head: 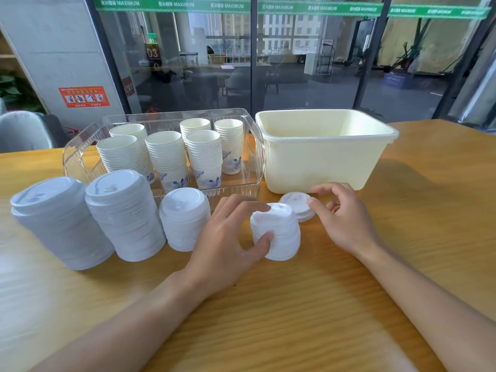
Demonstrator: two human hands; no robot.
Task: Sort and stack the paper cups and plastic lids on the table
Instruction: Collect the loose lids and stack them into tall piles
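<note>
On the wooden surface [349, 304], near the middle: left hand [228, 237] wrapping a short stack of lids [279, 232], thumb pressing its near side and fingers curling over the far rim, the grip closing partway around the stack. Just behind and to the right, touching that stack: a smaller pile of lids [296, 206] lying low, right hand [346, 218] hovering beside it with fingers loosely bent, thumb tip reaching to the pile's right edge; hard to tell whether that grip is actually pinching anything.

Along the left side, standing in a row: a tall lid stack [61, 224] leaning outward, a second tall lid stack [123, 213] just beside it, then a shorter lid stack [185, 221] near the left hand's knuckles.

Behind the row, sitting on the surface: a clear plastic tray [77, 157] holding six upright stacks of paper cups [166, 154], the bottom cups showing blue printed patterns. To the right of the tray, touching its side: a cream-coloured plastic tub [324, 167], open at the top, its near wall standing just behind the small pile of lids.

Beyond the surface: glass partitions [308, 63] with a green strip running across the top, and a grey chair [24, 130] showing at far left.
</note>
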